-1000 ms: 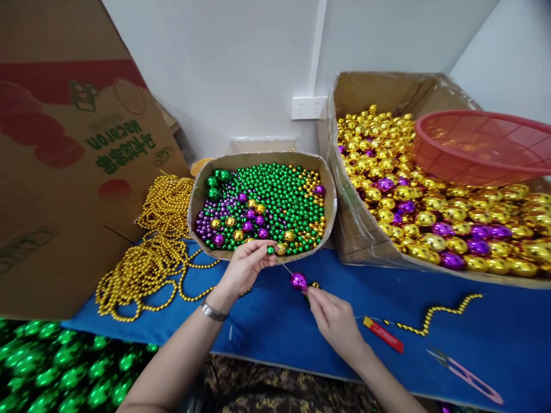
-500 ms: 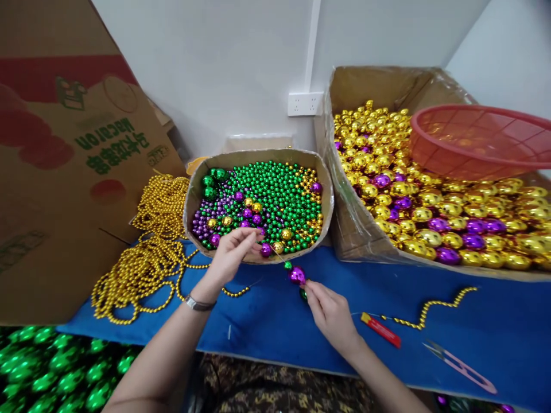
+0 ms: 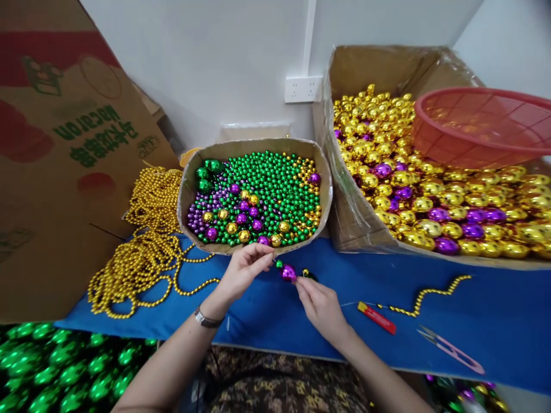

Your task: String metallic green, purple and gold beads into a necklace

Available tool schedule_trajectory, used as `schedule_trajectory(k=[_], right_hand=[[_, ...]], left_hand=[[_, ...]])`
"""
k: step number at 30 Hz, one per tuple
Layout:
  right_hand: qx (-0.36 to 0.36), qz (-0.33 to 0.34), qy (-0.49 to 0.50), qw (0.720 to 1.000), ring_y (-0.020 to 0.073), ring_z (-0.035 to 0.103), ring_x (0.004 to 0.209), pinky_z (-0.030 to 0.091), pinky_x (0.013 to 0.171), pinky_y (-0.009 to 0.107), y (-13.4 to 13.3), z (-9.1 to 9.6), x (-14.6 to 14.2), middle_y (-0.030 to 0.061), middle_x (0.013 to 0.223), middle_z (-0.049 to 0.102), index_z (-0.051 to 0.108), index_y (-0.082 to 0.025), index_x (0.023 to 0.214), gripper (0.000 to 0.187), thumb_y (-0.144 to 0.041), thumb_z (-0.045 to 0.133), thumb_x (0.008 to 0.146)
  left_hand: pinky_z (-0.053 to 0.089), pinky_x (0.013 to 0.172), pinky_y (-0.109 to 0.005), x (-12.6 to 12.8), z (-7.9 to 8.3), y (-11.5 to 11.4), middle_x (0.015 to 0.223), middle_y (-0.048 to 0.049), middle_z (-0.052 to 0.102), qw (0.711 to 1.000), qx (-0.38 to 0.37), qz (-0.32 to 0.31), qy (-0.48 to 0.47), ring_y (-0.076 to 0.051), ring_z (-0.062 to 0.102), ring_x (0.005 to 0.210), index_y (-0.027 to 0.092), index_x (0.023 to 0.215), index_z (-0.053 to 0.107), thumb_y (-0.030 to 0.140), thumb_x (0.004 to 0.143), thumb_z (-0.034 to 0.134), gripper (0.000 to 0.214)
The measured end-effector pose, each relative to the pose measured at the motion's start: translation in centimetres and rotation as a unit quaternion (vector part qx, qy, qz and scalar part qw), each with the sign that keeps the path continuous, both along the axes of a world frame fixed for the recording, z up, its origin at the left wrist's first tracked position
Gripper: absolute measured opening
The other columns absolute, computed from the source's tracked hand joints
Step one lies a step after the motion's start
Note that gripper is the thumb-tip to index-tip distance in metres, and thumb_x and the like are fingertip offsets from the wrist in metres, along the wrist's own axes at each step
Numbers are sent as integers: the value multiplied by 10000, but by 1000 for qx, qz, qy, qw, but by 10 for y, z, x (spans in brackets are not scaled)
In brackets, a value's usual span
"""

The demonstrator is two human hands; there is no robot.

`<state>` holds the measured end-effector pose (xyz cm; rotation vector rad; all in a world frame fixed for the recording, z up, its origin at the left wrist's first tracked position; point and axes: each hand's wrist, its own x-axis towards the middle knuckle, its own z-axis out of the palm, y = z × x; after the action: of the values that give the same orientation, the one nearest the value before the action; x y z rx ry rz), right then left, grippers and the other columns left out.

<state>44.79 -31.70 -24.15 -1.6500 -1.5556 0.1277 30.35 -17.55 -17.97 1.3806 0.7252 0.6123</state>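
My left hand [image 3: 246, 268] is pinched shut on a thin needle just in front of the cardboard tray [image 3: 189, 189] of green, purple and gold beads. On the needle sit a small green bead [image 3: 279, 264] and a larger purple bead [image 3: 288, 272]. My right hand [image 3: 317, 301] pinches the strung beads right behind the purple one, over the blue table cover [image 3: 495, 321]. Both hands nearly touch, a little above the cloth.
A heap of gold bead strands [image 3: 146, 241] lies left of the tray, by a leaning carton [image 3: 64, 160]. A big box of gold and purple balls [image 3: 430, 189] with a red basket [image 3: 477, 126] stands right. A red lighter [image 3: 376, 317], short gold strand [image 3: 430, 295] and snips [image 3: 450, 348] lie right of my hands.
My left hand pulled back from the tray toward my right hand. A green bead now sits on the needle against the purple one. The view tilted down slightly.
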Motion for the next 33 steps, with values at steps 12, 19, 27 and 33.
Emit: schedule_trajectory(k=[12,19,27,33], right_hand=[[19,4,20,1000,180,695,761,549,678,264,-7,-2,4,70,875,715,618,-183,1028,226,-225,406,962],[29,-7,4,1000,188,697,775,551,698,274,-4,-5,2,75,879,716,623,-178,1018,227,-223,408,960],[34,-36,-2,999,169,684,718,535,665,266,-7,7,8,61,842,711,617,-183,998,218,-218,405,961],[35,-28,-25,999,175,689,722,528,660,271,-4,11,8,61,838,717,615,-187,1006,201,-203,422,952]], left_hand=[[464,662,-254,-12,23,97,810,-45,683,912,347,163,148,-155,604,712,150,942,668,364,860,550,258],[435,865,-364,52,21,134,1028,-128,635,755,512,39,408,-281,528,1058,180,1075,646,278,851,569,257],[511,835,-377,36,29,104,1055,-105,630,953,274,28,127,-212,615,932,158,1150,598,303,862,553,326],[575,677,-277,-1,30,55,935,-83,674,978,-141,22,-152,-197,677,839,143,1091,635,243,790,648,317]])
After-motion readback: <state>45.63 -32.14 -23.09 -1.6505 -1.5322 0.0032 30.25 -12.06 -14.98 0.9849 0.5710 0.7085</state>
